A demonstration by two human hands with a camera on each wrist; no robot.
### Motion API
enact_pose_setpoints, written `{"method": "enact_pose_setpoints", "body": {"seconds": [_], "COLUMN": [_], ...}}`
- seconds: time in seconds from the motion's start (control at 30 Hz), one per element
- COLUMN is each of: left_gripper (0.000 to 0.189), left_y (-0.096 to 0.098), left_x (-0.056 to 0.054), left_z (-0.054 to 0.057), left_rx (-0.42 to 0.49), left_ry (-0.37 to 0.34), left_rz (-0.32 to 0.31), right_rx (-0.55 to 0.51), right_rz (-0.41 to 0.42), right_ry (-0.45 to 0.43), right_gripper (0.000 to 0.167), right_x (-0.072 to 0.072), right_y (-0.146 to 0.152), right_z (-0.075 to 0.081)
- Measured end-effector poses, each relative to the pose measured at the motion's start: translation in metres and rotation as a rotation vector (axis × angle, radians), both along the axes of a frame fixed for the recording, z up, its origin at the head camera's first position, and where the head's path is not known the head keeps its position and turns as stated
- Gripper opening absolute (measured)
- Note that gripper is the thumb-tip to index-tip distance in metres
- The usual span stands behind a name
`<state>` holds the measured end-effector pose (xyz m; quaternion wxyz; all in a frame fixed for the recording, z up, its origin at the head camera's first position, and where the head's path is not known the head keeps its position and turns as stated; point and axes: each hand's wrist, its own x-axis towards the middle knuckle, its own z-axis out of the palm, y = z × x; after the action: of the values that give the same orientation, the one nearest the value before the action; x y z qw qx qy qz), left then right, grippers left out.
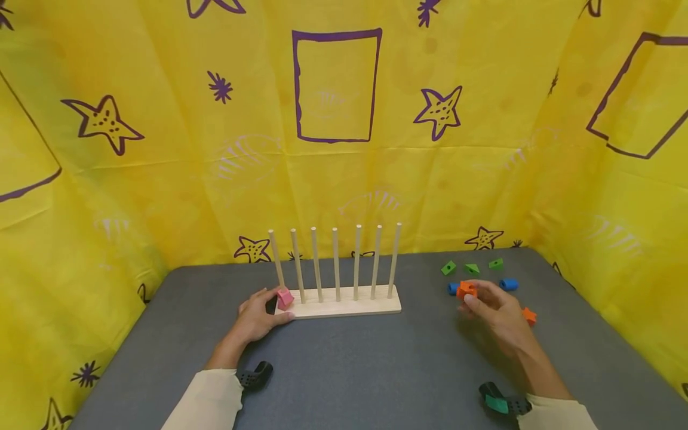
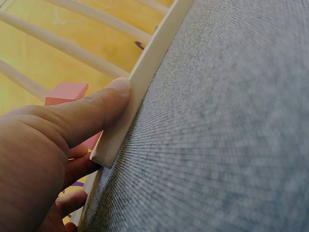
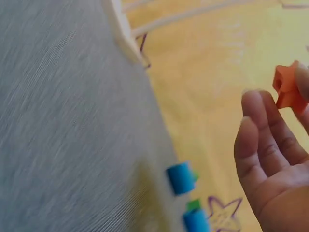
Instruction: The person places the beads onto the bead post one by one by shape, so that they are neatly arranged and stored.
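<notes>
A wooden peg rack (image 1: 344, 306) with several upright pegs stands on the table. My left hand (image 1: 257, 316) grips its left end, the thumb (image 2: 108, 99) along the front edge and the fingers partly hidden behind. Low on the leftmost peg sits a pink block (image 1: 285, 298), also visible behind the thumb in the left wrist view. My right hand (image 1: 497, 313) pinches an orange star-shaped block (image 1: 466, 290) between thumb and fingers, above the table to the right of the rack. A hole shows in that star block in the right wrist view.
Green blocks (image 1: 472, 269) lie at the back right of the grey table (image 1: 365, 370). Two blue cylinders (image 1: 508, 285) are in front of them. Another orange block (image 1: 529, 316) lies partly behind the right hand. Yellow patterned cloth (image 1: 344, 179) hangs around the table's back and sides.
</notes>
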<state>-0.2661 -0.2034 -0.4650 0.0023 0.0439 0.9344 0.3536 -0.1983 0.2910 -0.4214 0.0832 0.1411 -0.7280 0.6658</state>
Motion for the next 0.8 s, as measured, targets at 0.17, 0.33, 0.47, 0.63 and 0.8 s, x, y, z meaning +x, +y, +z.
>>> {"method": "enact_pose_setpoints", "body": {"seconds": [0.17, 0.33, 0.47, 0.63, 0.8], "left_gripper": [0.087, 0.087, 0.087, 0.088, 0.087], "left_y": [0.000, 0.001, 0.000, 0.000, 0.000], "left_x": [0.000, 0.000, 0.000, 0.001, 0.001], "left_z": [-0.001, 0.000, 0.000, 0.000, 0.001], "left_rx": [0.001, -0.003, 0.000, 0.003, 0.008], "left_ry": [-0.004, 0.000, 0.002, -0.022, -0.021], "left_rz": [0.006, 0.000, -0.002, 0.010, 0.011], "right_rx": [0.098, 0.084, 0.081, -0.044, -0.150], "right_rz": [-0.082, -0.073, -0.033, 0.053, 0.072], "right_ry": [0.071, 0.108, 0.123, 0.120, 0.069], "right_gripper": [0.028, 0.026, 0.027, 0.027, 0.026], "right_x": [0.003, 0.003, 0.002, 0.000, -0.005], "right_y": [-0.017, -0.034, -0.046, -0.060, -0.075], "right_z": [0.027, 0.055, 0.073, 0.090, 0.105]}}
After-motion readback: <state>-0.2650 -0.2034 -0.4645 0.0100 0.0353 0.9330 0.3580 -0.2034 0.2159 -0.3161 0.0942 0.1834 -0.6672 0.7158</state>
